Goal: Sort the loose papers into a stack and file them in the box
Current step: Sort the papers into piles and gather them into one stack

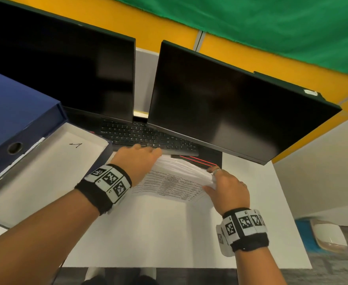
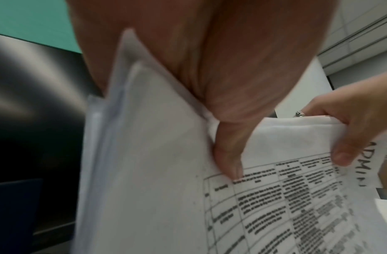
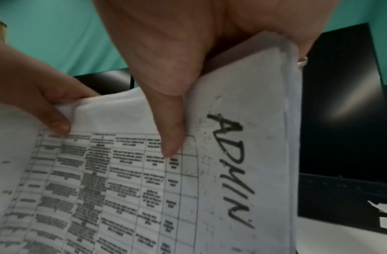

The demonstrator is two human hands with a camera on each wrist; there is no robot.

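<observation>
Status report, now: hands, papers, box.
Left hand and right hand both grip the paper stack, held above the desk. Box open at left, papers not yet in. Nothing blocking.

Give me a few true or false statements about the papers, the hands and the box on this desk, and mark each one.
1. Both hands hold the paper stack: left hand, right hand. True.
2. The sheet facing the person is blank. False: it carries a printed table and a handwritten "ADMIN".
3. The stack already lies in the blue box. False: it is held in front of the keyboard.
4. Both monitors are dark. True.
</observation>
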